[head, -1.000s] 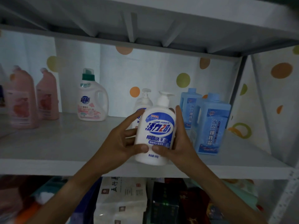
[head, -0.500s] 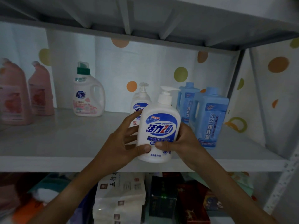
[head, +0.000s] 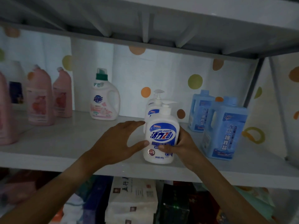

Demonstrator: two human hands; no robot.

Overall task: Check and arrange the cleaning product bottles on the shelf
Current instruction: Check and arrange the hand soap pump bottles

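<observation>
Three pink bottles (head: 40, 101), two pump bottles (head: 161, 136), two blue bottles (head: 224, 128).

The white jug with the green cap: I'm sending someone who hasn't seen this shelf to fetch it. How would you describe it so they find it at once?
Look at the grey shelf, toward the back. Between the pink bottles on the left and the white pump bottles in the middle stands the white jug. It alone has a green cap and a side handle.
</observation>
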